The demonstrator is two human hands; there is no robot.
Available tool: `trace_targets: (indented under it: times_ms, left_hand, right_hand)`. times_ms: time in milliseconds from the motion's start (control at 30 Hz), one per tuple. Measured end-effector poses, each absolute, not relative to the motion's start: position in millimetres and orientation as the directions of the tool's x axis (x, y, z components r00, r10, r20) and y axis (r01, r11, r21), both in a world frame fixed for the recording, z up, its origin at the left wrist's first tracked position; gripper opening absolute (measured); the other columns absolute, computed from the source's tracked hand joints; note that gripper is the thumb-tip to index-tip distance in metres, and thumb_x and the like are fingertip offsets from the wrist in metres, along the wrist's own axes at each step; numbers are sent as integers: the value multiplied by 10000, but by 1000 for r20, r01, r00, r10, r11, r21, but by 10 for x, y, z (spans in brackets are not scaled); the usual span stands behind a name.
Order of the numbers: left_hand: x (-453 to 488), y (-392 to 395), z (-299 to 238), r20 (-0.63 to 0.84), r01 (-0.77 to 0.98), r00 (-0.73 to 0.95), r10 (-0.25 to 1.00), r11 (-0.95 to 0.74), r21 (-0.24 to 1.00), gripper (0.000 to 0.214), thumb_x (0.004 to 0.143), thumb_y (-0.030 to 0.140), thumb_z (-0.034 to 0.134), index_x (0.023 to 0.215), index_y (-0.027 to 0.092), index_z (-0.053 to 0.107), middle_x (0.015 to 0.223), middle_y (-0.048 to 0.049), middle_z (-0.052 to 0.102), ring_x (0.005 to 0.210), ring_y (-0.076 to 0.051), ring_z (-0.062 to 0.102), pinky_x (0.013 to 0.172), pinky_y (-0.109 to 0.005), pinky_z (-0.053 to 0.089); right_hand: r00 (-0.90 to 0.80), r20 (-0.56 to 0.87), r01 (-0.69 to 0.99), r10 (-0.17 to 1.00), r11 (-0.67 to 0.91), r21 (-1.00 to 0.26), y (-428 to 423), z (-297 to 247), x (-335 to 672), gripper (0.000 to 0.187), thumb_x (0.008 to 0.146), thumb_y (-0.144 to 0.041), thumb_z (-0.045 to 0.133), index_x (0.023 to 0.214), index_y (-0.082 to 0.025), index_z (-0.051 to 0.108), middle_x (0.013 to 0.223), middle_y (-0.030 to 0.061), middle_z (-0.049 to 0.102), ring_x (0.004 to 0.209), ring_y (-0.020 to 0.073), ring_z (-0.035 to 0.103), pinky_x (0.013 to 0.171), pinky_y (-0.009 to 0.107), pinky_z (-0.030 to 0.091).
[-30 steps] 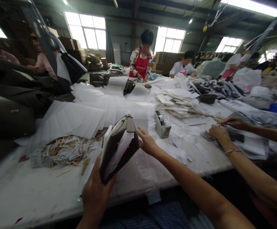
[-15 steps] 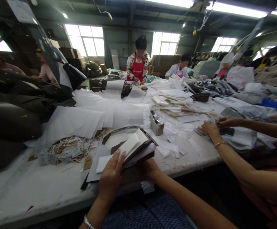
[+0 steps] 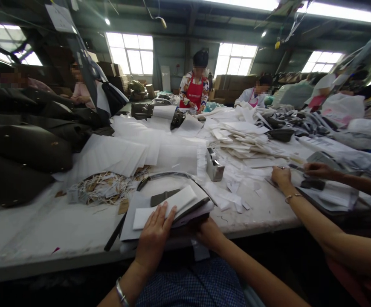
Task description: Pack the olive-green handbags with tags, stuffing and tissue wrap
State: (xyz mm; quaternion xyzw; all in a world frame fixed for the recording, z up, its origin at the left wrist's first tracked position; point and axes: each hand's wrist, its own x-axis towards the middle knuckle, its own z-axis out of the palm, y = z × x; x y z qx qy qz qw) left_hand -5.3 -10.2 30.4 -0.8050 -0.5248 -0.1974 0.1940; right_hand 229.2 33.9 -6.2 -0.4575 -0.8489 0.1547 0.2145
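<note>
A dark handbag point(image 3: 185, 209) lies flat at the near edge of the white table point(image 3: 54, 232), with white paper stuffing point(image 3: 172, 204) sticking out of its open mouth. My left hand point(image 3: 155, 236) rests flat on the paper and bag, fingers stretched out. My right hand point(image 3: 208, 232) is at the bag's near right edge, partly tucked under it, fingers curled round the edge. The bag's strap point(image 3: 169, 175) curves behind it.
A tape dispenser point(image 3: 214, 164) stands behind the bag. Hang tags with strings point(image 3: 102, 187) lie to the left, dark bags point(image 3: 22, 149) pile at far left. White paper sheets point(image 3: 160, 145) cover the middle. A co-worker's hands point(image 3: 297, 175) work at right; other people stand at the far end.
One second ago the bag stood upright in my hands; it now lies flat on the table edge. My left hand moved on top of it, my right hand to its near side.
</note>
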Motion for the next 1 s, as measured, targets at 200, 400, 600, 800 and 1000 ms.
trace_targets:
  times_ms: [200, 400, 600, 800, 1000]
  left_hand:
    - [-22, -76, 214, 526, 897, 429, 734, -415, -152, 620, 897, 7, 464, 1473, 234, 452, 1521, -154, 441, 1362, -329, 473, 1058, -461, 499]
    - [-18, -105, 163, 516, 880, 462, 722, -446, -163, 611, 910, 18, 453, 1477, 243, 445, 1529, -142, 430, 1359, -316, 479, 1066, -457, 494]
    - [-2, -121, 172, 482, 879, 471, 739, -442, -182, 597, 902, 10, 470, 1454, 235, 479, 1521, -129, 447, 1353, -325, 485, 1059, -462, 498]
    - [-27, -88, 220, 430, 864, 501, 751, -461, -201, 575, 919, 24, 415, 1455, 226, 476, 1574, -48, 366, 1389, -322, 437, 1064, -470, 485]
    - [86, -150, 318, 350, 891, 454, 819, -428, -154, 576, 903, 34, 374, 1439, 209, 490, 1570, -22, 381, 1436, -275, 369, 1118, -504, 398]
  right_hand:
    - [-577, 386, 583, 719, 694, -422, -51, 557, 2567, 253, 1008, -297, 492, 1082, -244, 728, 1001, 69, 750, 909, 219, 685, 860, 348, 550]
    - [-721, 371, 548, 586, 809, -213, 408, 755, 2438, 542, 952, -408, 617, 1438, -196, 506, 1475, 118, 506, 1392, 300, 427, 1175, 506, 337]
    - [-755, 254, 577, 605, 797, -181, 555, 485, 2455, 591, 932, -344, 649, 1467, -174, 464, 1505, 113, 468, 1422, 290, 383, 1180, 480, 346]
    - [-783, 253, 560, 568, 821, -111, 510, 353, 2500, 635, 916, -221, 632, 1502, -151, 397, 1548, 121, 401, 1450, 289, 330, 1181, 497, 342]
    - [-776, 340, 538, 532, 839, -84, 545, 216, 2510, 595, 920, -108, 554, 1495, -155, 408, 1523, 108, 445, 1437, 272, 359, 1161, 471, 392]
